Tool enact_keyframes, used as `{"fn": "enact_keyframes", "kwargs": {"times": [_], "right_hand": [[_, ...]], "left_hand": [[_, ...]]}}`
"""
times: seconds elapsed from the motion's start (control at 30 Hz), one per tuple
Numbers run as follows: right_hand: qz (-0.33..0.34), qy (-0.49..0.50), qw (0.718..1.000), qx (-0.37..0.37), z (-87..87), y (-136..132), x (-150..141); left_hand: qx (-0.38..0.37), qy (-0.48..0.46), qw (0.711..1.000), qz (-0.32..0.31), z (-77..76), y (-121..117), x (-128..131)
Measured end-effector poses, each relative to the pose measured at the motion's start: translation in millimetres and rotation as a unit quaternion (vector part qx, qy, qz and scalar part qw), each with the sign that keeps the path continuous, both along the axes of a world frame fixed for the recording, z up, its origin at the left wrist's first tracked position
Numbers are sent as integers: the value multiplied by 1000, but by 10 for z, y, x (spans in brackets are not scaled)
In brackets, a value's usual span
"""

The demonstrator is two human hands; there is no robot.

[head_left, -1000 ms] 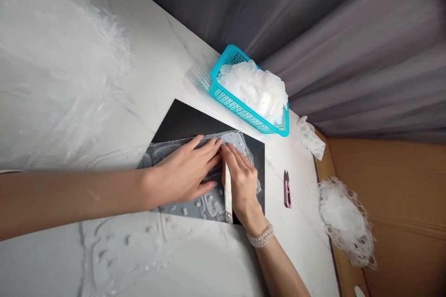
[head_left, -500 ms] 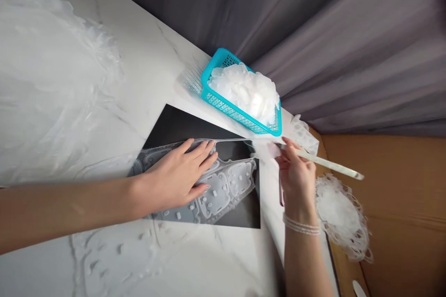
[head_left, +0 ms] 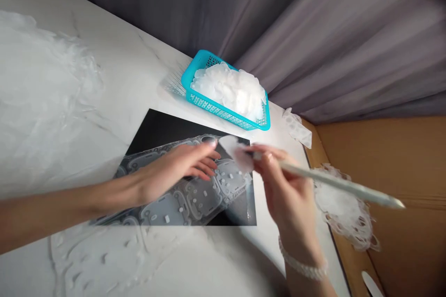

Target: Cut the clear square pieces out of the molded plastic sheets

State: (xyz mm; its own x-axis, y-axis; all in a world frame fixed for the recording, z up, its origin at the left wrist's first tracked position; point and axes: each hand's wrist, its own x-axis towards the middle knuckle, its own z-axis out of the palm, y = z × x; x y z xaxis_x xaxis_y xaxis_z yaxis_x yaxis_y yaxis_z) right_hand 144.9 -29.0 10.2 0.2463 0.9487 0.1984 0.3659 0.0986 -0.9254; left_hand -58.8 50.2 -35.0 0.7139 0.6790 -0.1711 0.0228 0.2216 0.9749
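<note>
My left hand (head_left: pixel 186 160) is held over a translucent moulded sheet (head_left: pixel 204 195), its fingers stretched out and slightly blurred. The sheet has raised outlines and small nubs, and lies across a black board (head_left: pixel 158 125). In my right hand (head_left: pixel 287 185) is a long, pale, slim stick-like tool (head_left: pixel 344 185), slanting down to the right; its working end is hidden. A thin translucent white piece (head_left: pixel 232 148) sticks out from the same hand's fingertips toward my left hand. The blur hides how it is gripped.
A turquoise basket (head_left: pixel 223 111) heaped with translucent white pieces (head_left: pixel 233 90) stands behind the board. More clear sheets (head_left: pixel 38 74) are piled at left. Looped offcuts (head_left: pixel 344 209) lie at right by a cardboard box (head_left: pixel 400 162). A grey curtain (head_left: pixel 296 23) hangs behind.
My left hand has lifted off the sheet and turned on edge. My right hand has moved toward it with the tool and the white piece. The view has shifted slightly.
</note>
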Motion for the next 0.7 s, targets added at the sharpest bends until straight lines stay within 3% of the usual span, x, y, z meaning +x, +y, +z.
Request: {"fn": "enact_keyframes", "kwargs": {"times": [0.07, 0.13, 0.23, 0.3, 0.47, 0.7], "right_hand": [[165, -100, 981, -29, 121, -141, -201], [210, -131, 968, -37, 170, -192, -241], [63, -108, 992, -36, 114, -85, -142], [16, -95, 993, -73, 30, 44, -95], [108, 5, 977, -184, -170, 208, -197], [84, 11, 991, -103, -293, 78, -291]], "left_hand": [[-197, -52, 979, -21, 34, 9, 47], [-259, -56, 964, -29, 28, -7, 76], [-225, -38, 974, -15, 6, -64, 93], [-179, -10, 984, -11, -1, -100, 94], [-42, 42, 998, 9, -20, -126, 80], [7, 93, 996, 7, 10, -145, 57]]}}
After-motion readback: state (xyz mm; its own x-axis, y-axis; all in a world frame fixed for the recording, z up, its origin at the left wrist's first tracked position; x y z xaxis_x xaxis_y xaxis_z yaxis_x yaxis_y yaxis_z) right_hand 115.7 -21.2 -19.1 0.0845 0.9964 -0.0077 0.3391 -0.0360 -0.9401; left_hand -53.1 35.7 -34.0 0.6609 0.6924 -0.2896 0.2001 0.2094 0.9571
